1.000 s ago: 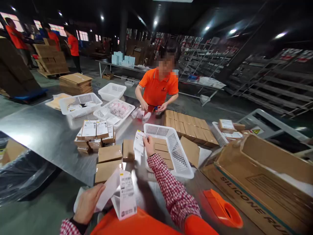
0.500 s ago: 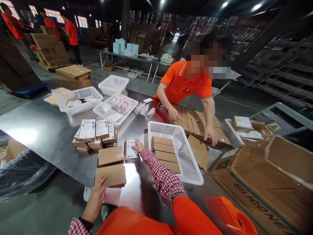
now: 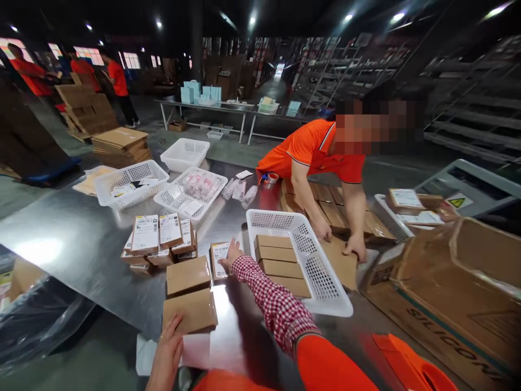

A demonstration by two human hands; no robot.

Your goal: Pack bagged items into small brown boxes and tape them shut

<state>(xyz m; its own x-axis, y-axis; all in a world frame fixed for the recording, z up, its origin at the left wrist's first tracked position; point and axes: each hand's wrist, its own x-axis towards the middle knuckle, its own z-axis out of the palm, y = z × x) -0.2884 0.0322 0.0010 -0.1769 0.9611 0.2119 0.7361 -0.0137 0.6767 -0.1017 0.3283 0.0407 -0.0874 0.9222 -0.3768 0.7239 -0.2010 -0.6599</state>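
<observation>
My left hand rests its fingers on the near edge of a plain brown box, one of two lying side by side; the other brown box is just beyond. My right hand, fingers spread, touches the right side of a small labelled box lying flat on the metal table. To the left stands a stack of labelled boxes. Right of my right hand, a white basket holds several brown boxes. White paper lies beside my left hand.
Across the table a person in orange handles flat cardboard. White baskets with pink packets and papers stand at the back left. A large carton is at the right, near an orange tape dispenser.
The person opposite has leaned lower and moved both hands onto the flat cardboard. My right hand's fingers have spread on the labelled box. The whole view has shifted slightly.
</observation>
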